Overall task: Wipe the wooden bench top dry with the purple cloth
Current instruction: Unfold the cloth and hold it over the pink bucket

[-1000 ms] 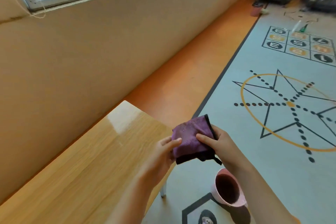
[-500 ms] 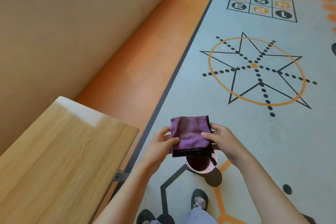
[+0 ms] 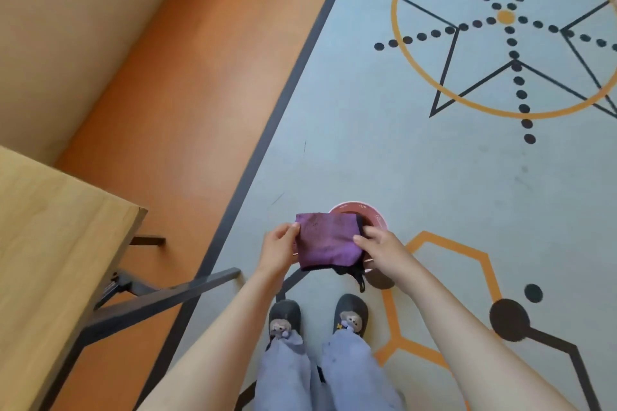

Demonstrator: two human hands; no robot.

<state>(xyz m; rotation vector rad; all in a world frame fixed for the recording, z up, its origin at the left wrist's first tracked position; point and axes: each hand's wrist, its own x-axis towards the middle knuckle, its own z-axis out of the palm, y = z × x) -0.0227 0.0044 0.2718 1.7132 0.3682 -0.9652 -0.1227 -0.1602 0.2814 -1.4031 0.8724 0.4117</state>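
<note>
- A grey play mat (image 3: 434,177) printed with a star inside an orange ring covers most of the floor; an orange floor strip (image 3: 200,110) runs between it and the beige wall (image 3: 83,27)
- The wooden bench top (image 3: 56,243) fills the lower left, its corner nearest the person, on a dark metal frame (image 3: 160,294); whether its surface is wet cannot be told from here
- The purple cloth (image 3: 327,240) is not on the bench; it is held in the air well to the right of it, folded into a flat pad, with a black edge and a small loop hanging from its lower right
- The left hand (image 3: 278,250) pinches the cloth's left edge, thumb on top, the other fingers hidden beneath
- The right hand (image 3: 380,248) pinches the right edge the same way, fingers curled over the fold; the two grips keep the pad taut and flat
- A pink container (image 3: 379,217) stands on the mat directly below the cloth; holding it there probably lets any water fall inside rather than on the floor
- Dark slippers (image 3: 285,314) face the container, so the body is turned away from the bench; no wiping is under way, and the cloth must first be carried left to the wood
</note>
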